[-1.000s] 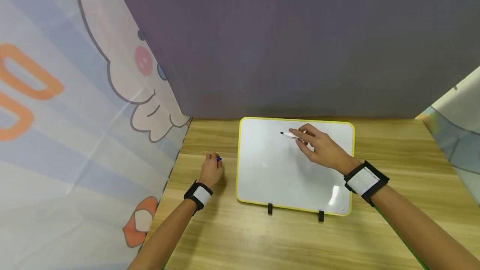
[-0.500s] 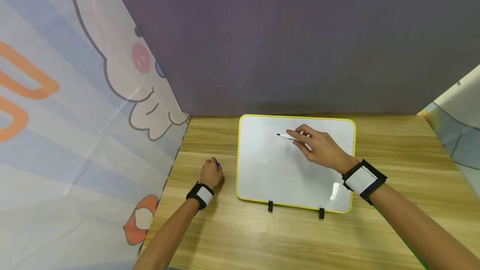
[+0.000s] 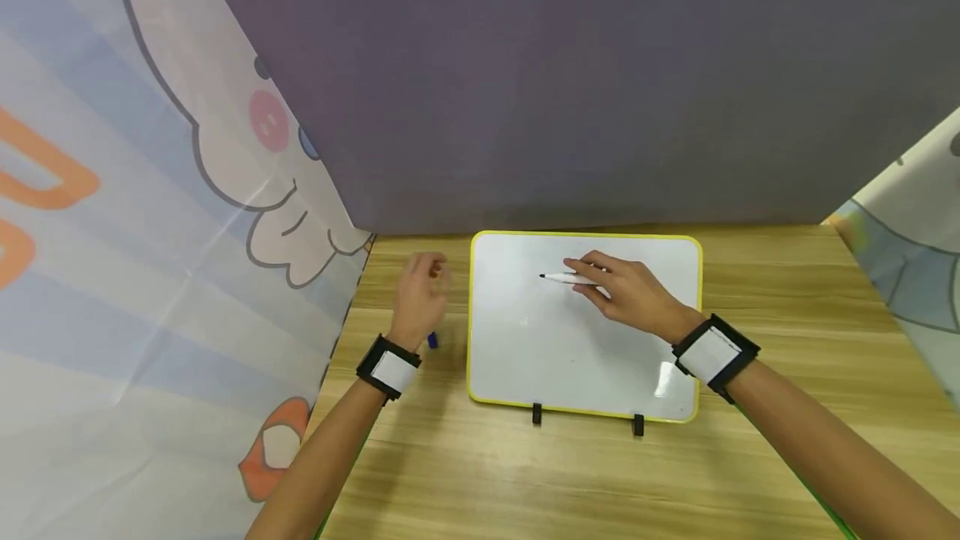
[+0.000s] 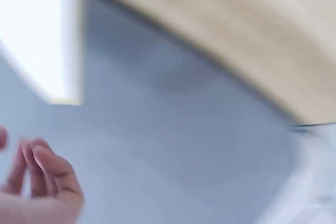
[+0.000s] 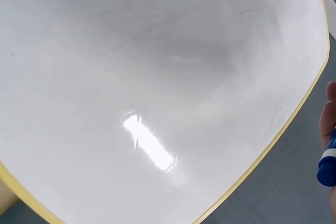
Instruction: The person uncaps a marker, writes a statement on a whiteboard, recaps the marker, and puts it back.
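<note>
In the head view my right hand pinches a white marker in front of the whiteboard. The marker's uncapped dark tip points left; whether it touches the board I cannot tell. At the edge of the right wrist view, the marker's blue rear end sticks out beside my fingers. My left hand hovers left of the board, fingers loosely bent and holding nothing. Close by its wrist, a small blue cap rests on the table. The left wrist view shows bent fingers with nothing in them.
The yellow-rimmed board stands on two black feet on a wood-grain table. Behind it rises a dark grey panel. A printed sheet with cartoon figures borders the table's left side; another lies at right.
My left hand has let go of the blue cap and moved up and away from it. My right hand has shifted slightly left with the marker.
</note>
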The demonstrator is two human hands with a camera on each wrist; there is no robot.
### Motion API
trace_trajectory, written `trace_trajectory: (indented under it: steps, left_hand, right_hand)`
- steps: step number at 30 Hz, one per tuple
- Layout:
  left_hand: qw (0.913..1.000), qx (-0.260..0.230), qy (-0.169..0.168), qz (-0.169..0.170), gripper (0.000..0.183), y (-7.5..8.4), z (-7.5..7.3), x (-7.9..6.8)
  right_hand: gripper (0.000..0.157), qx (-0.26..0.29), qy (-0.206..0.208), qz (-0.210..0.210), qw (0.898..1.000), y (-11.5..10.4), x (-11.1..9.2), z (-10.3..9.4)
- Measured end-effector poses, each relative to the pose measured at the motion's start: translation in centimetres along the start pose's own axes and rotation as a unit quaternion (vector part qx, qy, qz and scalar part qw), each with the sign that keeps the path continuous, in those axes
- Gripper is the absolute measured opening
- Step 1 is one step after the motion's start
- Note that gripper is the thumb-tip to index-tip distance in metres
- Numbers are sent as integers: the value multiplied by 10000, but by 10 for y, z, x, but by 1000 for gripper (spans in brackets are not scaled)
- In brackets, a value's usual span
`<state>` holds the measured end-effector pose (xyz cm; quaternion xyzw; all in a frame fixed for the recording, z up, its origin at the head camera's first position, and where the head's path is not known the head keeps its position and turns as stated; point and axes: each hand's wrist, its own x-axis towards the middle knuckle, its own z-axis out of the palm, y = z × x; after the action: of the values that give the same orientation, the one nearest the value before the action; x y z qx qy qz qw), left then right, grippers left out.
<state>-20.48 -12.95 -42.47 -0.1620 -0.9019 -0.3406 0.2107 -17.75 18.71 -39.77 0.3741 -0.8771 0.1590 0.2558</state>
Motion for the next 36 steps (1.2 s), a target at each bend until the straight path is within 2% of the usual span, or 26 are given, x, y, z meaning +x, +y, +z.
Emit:
trace_trajectory:
  steps: [1, 3, 4, 6, 8, 10, 15, 21, 23, 25, 30, 33, 36]
  left_hand:
    - [9986, -156, -20, 505, 17, 18, 1, 6]
    - [9895, -354, -360, 1355, 18, 48, 7, 12]
    - [9836, -347, -570, 1675, 20, 60, 10, 14]
    - [9744, -203, -970, 2018, 22, 77, 18, 15]
    - [9701, -6, -1252, 2080, 24, 87, 27, 16]
    - [9692, 182, -1399, 2019, 24, 90, 33, 16]
    - [9702, 328, -1510, 1867, 20, 89, 42, 16]
    - [9651, 269, -1719, 1956, 18, 89, 47, 19]
    - [9647, 144, -1835, 1884, 17, 89, 48, 19]
    - [9660, -96, -1971, 1673, 16, 89, 48, 19]
    - [9655, -1074, -2238, 787, 13, 86, 53, 21]
    - [9557, -1769, -2346, 177, 13, 83, 56, 22]
    - [9371, -2460, -2443, -395, 16, 80, 58, 23]
  right_hand:
    - [43, 0, -41, -17, 10000, -1, 2, 0]
    - [44, 4, -143, -91, 9999, -4, 5, 2]
    - [44, 10, -195, -144, 9997, -6, 7, 3]
    - [45, 25, -287, -240, 9993, -8, 9, 5]
    - [46, 83, -353, -263, 9990, -11, 10, 6]
    - [46, 160, -399, -247, 9988, -12, 10, 6]
    - [47, 239, -461, -187, 9985, -13, 10, 5]
    - [47, 180, -485, -154, 9985, -12, 7, 3]
    - [48, 169, -480, -159, 9986, -12, 7, 2]
    - [48, 188, -452, -172, 9987, -12, 7, 2]
    - [48, 454, -333, -100, 9984, -10, 8, -2]
    - [53, 811, -157, 198, 9964, -10, 10, -8]
    - [61, 1261, 168, 764, 9889, -8, 12, -16]
